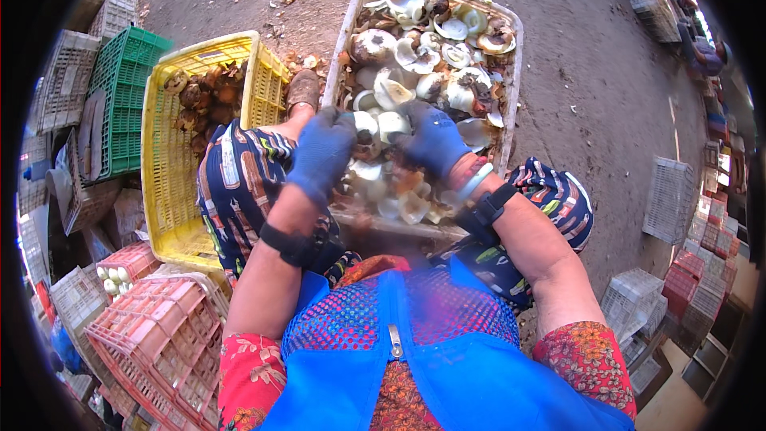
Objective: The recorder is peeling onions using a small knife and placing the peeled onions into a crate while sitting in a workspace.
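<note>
Dirt ground [590, 56], brown and littered w/ scraps, carries all items.

White rectangular plastic crate [517, 48] sits straight ahead between the knees, filled w/ pale husk pieces and brown shell scraps [447, 32]. Near edge of crate lies just above the lap.

Yellow slotted plastic crate [171, 160] stands to the left, touching or just beside the white crate's left wall; brown round fruits [203, 96] are heaped in its far end. A foot in a brown shoe [303, 88] rests between the 2 crates.

Green plastic crate [120, 104] stands left of the yellow 1. Pink plastic crates [152, 343] are stacked at lower left; 1 holds small white peeled pieces [116, 275].

Both hands wear blue fabric gloves and black wrist straps. Left hand [321, 152] is at the crate's near-left corner, fingers curled down and pressed together. Right hand [432, 142] is over the crate's near part, fingers curled likewise. Between them, touching both gloves, is a pale rounded husk piece [377, 126], lying inside the crate near its front wall, gripped from left and right. How far the fingers close round it: cannot tell, as the gloves hide the contact side.
</note>
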A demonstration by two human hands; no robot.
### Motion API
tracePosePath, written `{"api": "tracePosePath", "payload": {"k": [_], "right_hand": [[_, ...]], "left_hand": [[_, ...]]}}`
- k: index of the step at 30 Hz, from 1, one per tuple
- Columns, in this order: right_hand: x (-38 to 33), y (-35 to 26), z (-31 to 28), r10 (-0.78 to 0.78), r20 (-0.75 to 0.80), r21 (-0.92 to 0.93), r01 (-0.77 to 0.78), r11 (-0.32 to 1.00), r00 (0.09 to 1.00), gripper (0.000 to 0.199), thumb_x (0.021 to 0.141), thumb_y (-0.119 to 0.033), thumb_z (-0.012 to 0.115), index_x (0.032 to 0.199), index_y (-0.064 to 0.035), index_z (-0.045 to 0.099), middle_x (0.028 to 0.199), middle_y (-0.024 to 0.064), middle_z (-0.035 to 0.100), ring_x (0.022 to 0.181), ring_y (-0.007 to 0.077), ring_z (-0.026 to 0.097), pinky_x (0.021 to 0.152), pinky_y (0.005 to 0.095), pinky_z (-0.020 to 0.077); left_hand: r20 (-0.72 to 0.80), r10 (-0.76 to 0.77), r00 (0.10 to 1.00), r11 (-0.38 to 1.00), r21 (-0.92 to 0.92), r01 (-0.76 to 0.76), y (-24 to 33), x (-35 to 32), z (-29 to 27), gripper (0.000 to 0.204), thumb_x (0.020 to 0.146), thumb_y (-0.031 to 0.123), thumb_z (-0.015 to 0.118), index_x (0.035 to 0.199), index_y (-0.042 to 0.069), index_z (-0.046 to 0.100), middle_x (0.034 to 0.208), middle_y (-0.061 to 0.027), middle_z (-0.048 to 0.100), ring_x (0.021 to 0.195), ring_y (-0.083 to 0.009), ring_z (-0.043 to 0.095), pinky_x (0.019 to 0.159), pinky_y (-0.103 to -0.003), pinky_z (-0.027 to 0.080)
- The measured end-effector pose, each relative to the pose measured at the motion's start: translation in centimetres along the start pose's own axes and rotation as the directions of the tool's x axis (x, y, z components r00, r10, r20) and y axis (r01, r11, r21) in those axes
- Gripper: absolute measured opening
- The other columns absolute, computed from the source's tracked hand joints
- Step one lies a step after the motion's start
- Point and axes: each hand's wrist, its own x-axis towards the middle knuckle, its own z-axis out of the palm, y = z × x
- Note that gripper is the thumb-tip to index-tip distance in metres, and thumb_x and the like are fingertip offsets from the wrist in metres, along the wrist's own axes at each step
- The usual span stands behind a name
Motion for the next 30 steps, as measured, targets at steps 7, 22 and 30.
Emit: {"api": "tracePosePath", "payload": {"k": [7, 22, 30], "right_hand": [[0.6, -0.3, -1.6, 0.278, 0.362, 0.815, -0.446, 0.370, 0.890, 0.033, 0.084, -0.025, 0.065, 0.109, -0.0026, 0.060, 0.090, 0.0043, 0.062, 0.078, 0.0131, 0.059, 0.064, 0.0259, 0.0478], [-1.2, -3.7, -6.4, 0.076, 0.204, 0.782, -0.209, 0.588, 0.976, 0.040, 0.087, -0.030, 0.065, 0.113, -0.0012, 0.057, 0.086, 0.0042, 0.060, 0.069, 0.0078, 0.054, 0.059, 0.0240, 0.0457], [-2.0, -4.2, -7.7, 0.087, 0.343, 0.699, -0.316, 0.642, 0.935, 0.041, 0.085, -0.028, 0.066, 0.114, -0.0007, 0.057, 0.081, 0.0046, 0.059, 0.063, 0.0090, 0.054, 0.054, 0.0240, 0.0447]], "left_hand": [[0.370, 0.072, 0.926, 0.984, -0.175, -0.007, 0.6, -0.6, 2.2, 0.020, 0.089, 0.012, 0.051, 0.105, 0.000, 0.054, 0.091, -0.0072, 0.062, 0.078, -0.0154, 0.061, 0.066, -0.026, 0.050], [0.296, 0.351, 0.888, 0.868, -0.459, -0.190, 4.2, -2.3, 1.8, 0.065, 0.076, -0.001, 0.065, 0.134, 0.000, 0.036, 0.121, -0.0108, 0.052, 0.106, -0.0167, 0.055, 0.089, -0.029, 0.049], [0.286, 0.599, 0.748, 0.758, 0.099, -0.645, 3.8, -2.5, 1.8, 0.065, 0.073, 0.005, 0.062, 0.134, 0.000, 0.041, 0.121, -0.0102, 0.049, 0.113, -0.0180, 0.047, 0.097, -0.030, 0.040]]}}
